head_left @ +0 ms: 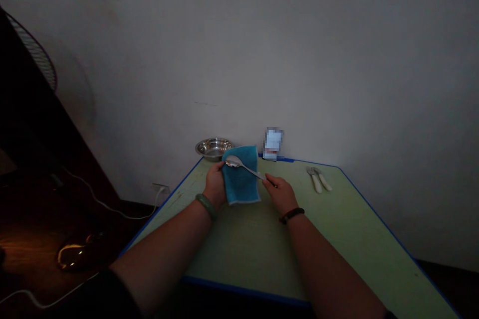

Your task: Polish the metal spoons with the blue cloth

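A blue cloth (241, 187) with a pale edge hangs from my left hand (216, 184), which is closed on its left side. Across the front of the cloth lies the bowl of a metal spoon (234, 161). My right hand (280, 193) grips the spoon by its handle end, fingers wrapped round it. Most of my left hand's fingers are hidden behind the cloth. Just behind the cloth, at the table's far left corner, stands a shiny metal bowl (212, 147), its right side partly covered.
Two pale-handled utensils (317, 183) lie on the right of the green table (247, 254), which has a blue edge. A blurred-out upright phone-like object (273, 143) leans on the wall. A white cable (138, 217) runs down at left, near a fan (35, 52).
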{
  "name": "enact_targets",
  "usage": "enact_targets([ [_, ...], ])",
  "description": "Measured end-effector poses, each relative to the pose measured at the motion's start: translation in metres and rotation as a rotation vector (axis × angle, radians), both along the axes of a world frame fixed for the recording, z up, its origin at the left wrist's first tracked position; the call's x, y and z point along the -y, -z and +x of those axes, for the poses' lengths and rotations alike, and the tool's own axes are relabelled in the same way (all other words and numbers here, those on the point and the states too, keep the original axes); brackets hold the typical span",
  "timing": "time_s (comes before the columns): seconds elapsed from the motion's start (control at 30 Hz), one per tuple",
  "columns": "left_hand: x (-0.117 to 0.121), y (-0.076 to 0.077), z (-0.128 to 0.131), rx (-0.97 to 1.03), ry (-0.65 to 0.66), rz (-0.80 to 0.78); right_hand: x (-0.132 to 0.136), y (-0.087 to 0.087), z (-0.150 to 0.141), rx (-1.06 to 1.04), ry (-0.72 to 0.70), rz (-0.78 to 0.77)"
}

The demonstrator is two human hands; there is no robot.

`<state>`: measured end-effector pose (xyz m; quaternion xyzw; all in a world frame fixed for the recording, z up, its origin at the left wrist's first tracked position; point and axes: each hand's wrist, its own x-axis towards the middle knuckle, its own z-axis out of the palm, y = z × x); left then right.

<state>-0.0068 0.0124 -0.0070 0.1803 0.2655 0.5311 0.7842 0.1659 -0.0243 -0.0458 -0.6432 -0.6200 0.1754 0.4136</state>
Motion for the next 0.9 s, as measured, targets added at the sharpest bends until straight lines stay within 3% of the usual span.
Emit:
enact_targets([
  [0.17,0.001,-0.001,0.001,-0.065,-0.027,-0.020,0.000,0.002,0.000,0.004,-0.006,-0.003],
  [0.57,0.008,0.001,0.004,-0.085,0.075,0.029,0.003,-0.001,-0.005,-0.047,-0.117,-0.052],
  [0.9,0.012,-0.002,0.004,-0.100,0.043,0.028,0.005,-0.004,-0.006,-0.088,-0.187,-0.062],
])
